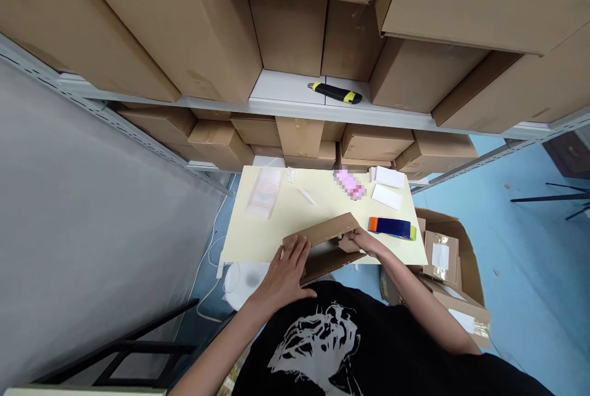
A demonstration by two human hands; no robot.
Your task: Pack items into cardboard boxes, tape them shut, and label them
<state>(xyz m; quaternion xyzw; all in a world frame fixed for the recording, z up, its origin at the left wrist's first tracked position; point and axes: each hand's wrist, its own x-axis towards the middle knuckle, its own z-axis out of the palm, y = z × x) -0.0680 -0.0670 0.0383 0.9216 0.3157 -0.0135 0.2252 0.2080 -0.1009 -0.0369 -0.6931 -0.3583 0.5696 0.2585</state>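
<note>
Close to my body, at the table's front edge, a small brown cardboard box (334, 230) is tilted, with its open side facing me. My left hand (289, 268) grips the left end, its fingers over the upper panel and its thumb apart, lower down. At the right end my right hand (362, 241) has its fingers curled around a flap at the opening; some fingertips are hidden. A dark blue tape dispenser (393, 227) with orange and yellow-green ends lies to the right of that hand.
The pale yellow table (249, 242) also bears a clear plastic bag (265, 192), white cards (387, 197) and a blurred pink item (350, 184). Shelves of cartons (295, 27) rise behind, with a utility knife (335, 92) on one. A large carton (468, 261) holding packed boxes stands right.
</note>
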